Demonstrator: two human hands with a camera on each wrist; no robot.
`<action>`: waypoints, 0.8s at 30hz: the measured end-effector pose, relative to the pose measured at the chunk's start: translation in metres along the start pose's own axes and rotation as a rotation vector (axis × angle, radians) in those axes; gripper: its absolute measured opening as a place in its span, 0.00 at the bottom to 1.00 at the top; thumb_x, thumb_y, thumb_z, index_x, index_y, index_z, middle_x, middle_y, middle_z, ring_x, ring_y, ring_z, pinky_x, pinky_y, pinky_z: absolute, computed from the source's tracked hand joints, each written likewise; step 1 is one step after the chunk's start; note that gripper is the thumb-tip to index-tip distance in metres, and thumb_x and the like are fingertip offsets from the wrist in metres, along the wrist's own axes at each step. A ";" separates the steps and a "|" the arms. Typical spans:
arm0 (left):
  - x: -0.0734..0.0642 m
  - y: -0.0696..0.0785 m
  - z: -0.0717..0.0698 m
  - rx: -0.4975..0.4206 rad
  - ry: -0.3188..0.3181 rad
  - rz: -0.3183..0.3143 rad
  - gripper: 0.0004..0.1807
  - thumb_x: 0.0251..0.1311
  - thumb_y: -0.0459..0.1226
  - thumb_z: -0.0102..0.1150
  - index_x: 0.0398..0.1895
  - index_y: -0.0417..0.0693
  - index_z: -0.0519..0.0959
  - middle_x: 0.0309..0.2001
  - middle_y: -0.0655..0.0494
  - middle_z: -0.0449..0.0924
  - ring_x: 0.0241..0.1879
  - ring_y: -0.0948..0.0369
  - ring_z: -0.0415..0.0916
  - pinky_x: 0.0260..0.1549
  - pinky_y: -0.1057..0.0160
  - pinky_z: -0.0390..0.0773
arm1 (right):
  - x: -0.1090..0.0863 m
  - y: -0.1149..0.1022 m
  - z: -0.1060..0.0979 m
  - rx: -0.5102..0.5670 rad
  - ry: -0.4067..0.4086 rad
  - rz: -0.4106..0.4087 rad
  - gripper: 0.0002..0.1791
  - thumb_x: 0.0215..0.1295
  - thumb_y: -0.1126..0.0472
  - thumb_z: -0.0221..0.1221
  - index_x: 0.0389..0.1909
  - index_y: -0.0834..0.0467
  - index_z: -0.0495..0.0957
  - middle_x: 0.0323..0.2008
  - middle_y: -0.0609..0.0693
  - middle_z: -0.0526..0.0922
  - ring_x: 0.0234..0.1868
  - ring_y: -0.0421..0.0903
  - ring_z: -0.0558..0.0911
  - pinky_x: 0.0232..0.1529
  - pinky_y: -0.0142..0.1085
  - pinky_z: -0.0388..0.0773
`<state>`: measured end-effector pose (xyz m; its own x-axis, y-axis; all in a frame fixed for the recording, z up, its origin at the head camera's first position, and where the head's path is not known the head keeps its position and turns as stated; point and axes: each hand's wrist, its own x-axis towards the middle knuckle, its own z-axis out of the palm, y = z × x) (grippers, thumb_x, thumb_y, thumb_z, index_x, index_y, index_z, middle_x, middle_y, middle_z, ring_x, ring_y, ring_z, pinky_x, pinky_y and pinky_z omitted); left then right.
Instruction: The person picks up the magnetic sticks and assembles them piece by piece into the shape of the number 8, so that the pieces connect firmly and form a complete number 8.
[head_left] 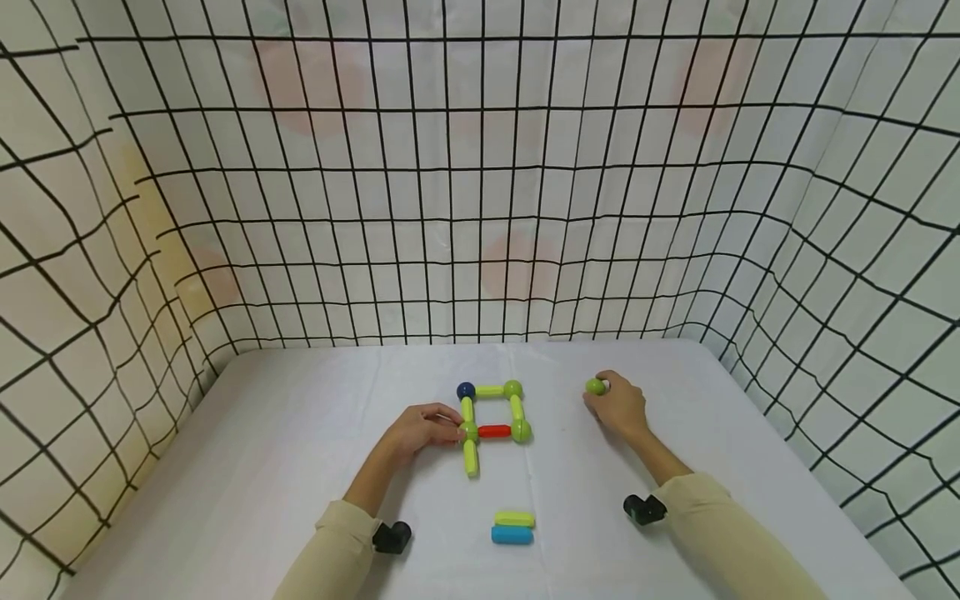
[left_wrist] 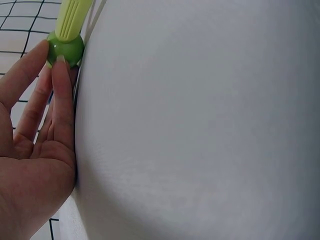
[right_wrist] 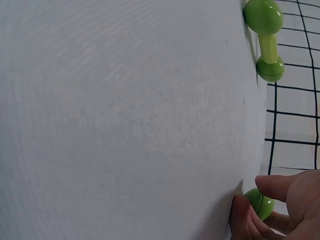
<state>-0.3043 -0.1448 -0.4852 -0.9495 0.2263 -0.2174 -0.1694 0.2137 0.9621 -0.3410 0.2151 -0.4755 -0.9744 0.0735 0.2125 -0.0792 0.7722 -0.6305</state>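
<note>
Corner ball (head_left: 469, 431) of the stick frame (head_left: 517, 408) (green, beside the red bar (head_left: 494, 431)) sits pinched in my left hand (head_left: 420, 429); my right hand (head_left: 620, 406) grips another green ball (head_left: 596, 387), right of the frame.

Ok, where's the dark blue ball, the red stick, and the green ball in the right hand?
Dark blue ball (head_left: 466, 390): head view, middle of the ball.
Red stick (head_left: 494, 431): head view, middle of its length.
Green ball (right_wrist: 260, 204): right wrist view, middle of its visible part.
</note>
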 end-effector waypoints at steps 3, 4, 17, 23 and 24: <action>0.000 0.000 0.000 -0.001 -0.001 0.007 0.16 0.54 0.35 0.74 0.46 0.41 0.84 0.37 0.53 0.89 0.36 0.60 0.85 0.39 0.63 0.81 | -0.001 0.001 0.000 -0.013 -0.003 -0.009 0.24 0.65 0.60 0.61 0.58 0.70 0.76 0.49 0.70 0.84 0.50 0.66 0.83 0.52 0.61 0.76; 0.000 0.000 0.000 0.003 0.001 0.009 0.16 0.54 0.35 0.74 0.46 0.41 0.84 0.37 0.53 0.89 0.36 0.60 0.85 0.39 0.63 0.81 | -0.001 0.001 0.001 -0.012 -0.002 -0.009 0.24 0.65 0.61 0.61 0.58 0.70 0.76 0.48 0.69 0.85 0.49 0.66 0.83 0.52 0.61 0.76; -0.002 0.001 0.000 0.015 0.002 0.025 0.15 0.56 0.36 0.73 0.46 0.40 0.84 0.37 0.52 0.89 0.36 0.60 0.85 0.41 0.63 0.81 | -0.005 -0.008 0.000 -0.021 -0.003 0.019 0.22 0.63 0.59 0.61 0.54 0.70 0.78 0.46 0.68 0.84 0.42 0.61 0.82 0.47 0.57 0.76; 0.000 0.001 -0.001 0.019 -0.006 0.017 0.14 0.57 0.37 0.72 0.46 0.42 0.85 0.39 0.52 0.89 0.37 0.60 0.85 0.41 0.63 0.81 | -0.006 -0.013 -0.002 -0.033 -0.033 0.005 0.20 0.64 0.58 0.64 0.51 0.68 0.78 0.39 0.64 0.85 0.38 0.57 0.81 0.44 0.52 0.75; 0.000 0.000 -0.001 0.020 -0.007 0.017 0.14 0.57 0.37 0.72 0.46 0.42 0.85 0.39 0.52 0.89 0.37 0.60 0.86 0.41 0.63 0.81 | -0.007 -0.015 -0.003 -0.033 -0.039 -0.001 0.20 0.64 0.57 0.65 0.50 0.68 0.79 0.38 0.63 0.86 0.38 0.56 0.81 0.44 0.51 0.75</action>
<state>-0.3051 -0.1458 -0.4846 -0.9502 0.2367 -0.2028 -0.1483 0.2288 0.9621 -0.3325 0.2049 -0.4654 -0.9819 0.0485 0.1830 -0.0736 0.7928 -0.6050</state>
